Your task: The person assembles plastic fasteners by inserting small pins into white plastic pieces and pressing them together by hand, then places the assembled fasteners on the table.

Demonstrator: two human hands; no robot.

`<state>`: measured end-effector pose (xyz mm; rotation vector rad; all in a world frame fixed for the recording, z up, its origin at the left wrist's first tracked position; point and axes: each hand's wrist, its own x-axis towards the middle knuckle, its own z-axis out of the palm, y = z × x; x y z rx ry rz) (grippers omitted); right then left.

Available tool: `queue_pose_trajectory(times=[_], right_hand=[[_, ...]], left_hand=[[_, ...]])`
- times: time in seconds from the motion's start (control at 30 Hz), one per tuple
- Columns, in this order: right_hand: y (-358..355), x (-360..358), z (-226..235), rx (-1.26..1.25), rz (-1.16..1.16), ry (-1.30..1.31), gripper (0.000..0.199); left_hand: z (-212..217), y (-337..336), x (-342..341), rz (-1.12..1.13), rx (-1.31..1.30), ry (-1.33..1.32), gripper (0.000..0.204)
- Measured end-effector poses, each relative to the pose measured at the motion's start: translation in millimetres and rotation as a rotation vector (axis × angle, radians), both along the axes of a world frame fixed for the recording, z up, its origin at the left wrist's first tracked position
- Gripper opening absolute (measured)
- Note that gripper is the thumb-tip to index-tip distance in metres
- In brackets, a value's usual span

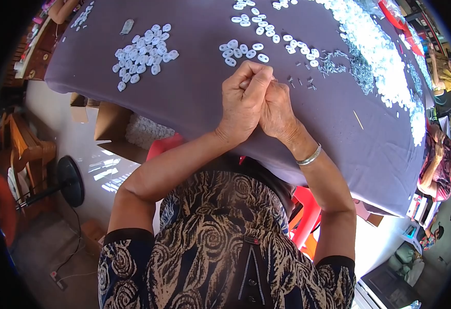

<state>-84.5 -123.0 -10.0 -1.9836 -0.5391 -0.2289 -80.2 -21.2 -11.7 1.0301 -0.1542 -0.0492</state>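
Observation:
My left hand [241,110] and my right hand [279,110] are pressed together above the near part of the cloth-covered table [194,105]. Both are closed, with fingers curled inward; whatever they grip is hidden. Just beyond them lies a small cluster of white oval plastic pieces [229,53], each with two holes. To the right of my knuckles a few short metal pins [301,81] are scattered, and a denser heap of grey metal pins [361,72] lies farther right. Another pile of the oval pieces [142,55] sits toward the left.
A large heap of white pieces [390,67] runs along the table's right side. A thin yellowish stick [358,120] lies nearer. Below the left edge stands an open cardboard box [111,123] holding white pieces. A red stool [303,213] is beside me. Other people sit around the table.

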Motion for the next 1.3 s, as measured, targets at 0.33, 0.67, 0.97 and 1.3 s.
queue_pose_trajectory(times=[0.33, 0.67, 0.97, 1.3], right_hand=[[4, 6, -5, -0.006, -0.133, -0.16, 0.021], [-11, 21, -3, -0.029, -0.201, -0.015, 0.012], [-61, 40, 8, -0.068, -0.667, -0.081, 0.007], [-20, 45, -1, -0.701, -0.354, -0.387, 0.019]], left_hand=[[6, 7, 9, 0.084, 0.275, -0.226, 0.015], [1, 24, 34, 0.179, 0.473, -0.283, 0.011], [19, 128, 83, 0.286, 1.381, -0.551, 0.013], [15, 90, 63, 0.383, 1.007, -0.62, 0.024]])
